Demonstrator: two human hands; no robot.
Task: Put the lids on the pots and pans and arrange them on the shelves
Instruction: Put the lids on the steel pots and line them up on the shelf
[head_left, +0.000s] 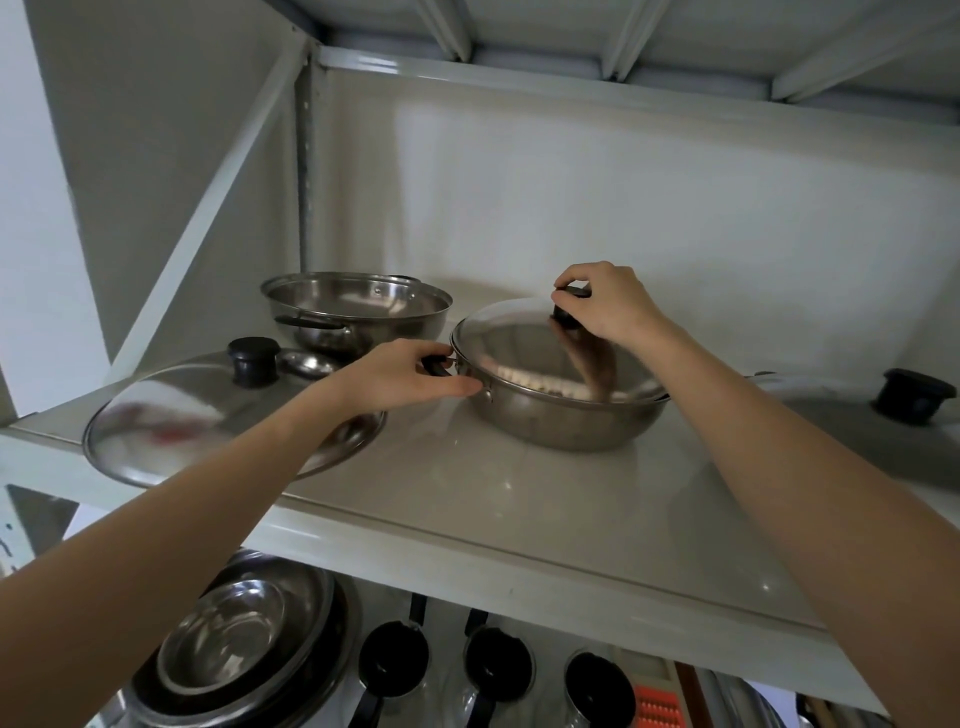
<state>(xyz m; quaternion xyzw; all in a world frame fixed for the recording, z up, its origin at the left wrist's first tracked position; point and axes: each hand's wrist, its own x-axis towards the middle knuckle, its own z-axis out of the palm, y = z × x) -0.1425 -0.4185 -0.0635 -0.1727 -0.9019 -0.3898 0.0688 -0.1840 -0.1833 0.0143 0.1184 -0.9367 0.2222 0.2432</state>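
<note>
A steel pan (566, 423) stands mid-shelf on the white shelf (467, 499). A glass lid (524, 348) rests tilted on it, its right side raised. My right hand (605, 306) grips the lid's black knob. My left hand (405, 376) holds the pan's black side handle. Behind, to the left, a second steel pan (358, 314) stands without a lid. A large steel lid (208, 415) with a black knob lies at the shelf's front left, partly under my left forearm. Another big lid (852, 431) with a black knob lies at the right.
An upper shelf's underside (623, 41) hangs close overhead. A slanted brace (218, 208) runs along the left side. On the shelf below sit stacked steel bowls (234, 660), several black-knobbed lids (498, 660) and an orange item (655, 709).
</note>
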